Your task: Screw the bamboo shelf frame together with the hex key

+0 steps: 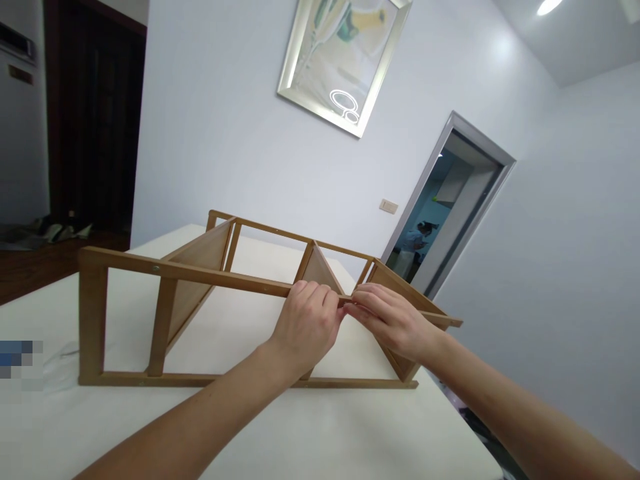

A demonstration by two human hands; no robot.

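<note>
A wooden shelf rack (240, 277) lies on its side on a white table (380, 427), with several shelf panels set between its two side frames. My left hand (307, 323) is closed over the upper rail nearest me, close to the middle panel (320, 267). Just right of it, my right hand (393, 317) has its fingers pressed together at the same rail. The fingertips of both hands almost meet there. Whatever is between my right fingertips is hidden.
Beyond the table stands a pale wall with a framed picture (345, 67) and a switch plate (389, 206). A person (417, 237) shows through the doorway at the right. At the table's left edge are clear plastic (63, 363) and a blurred blue patch.
</note>
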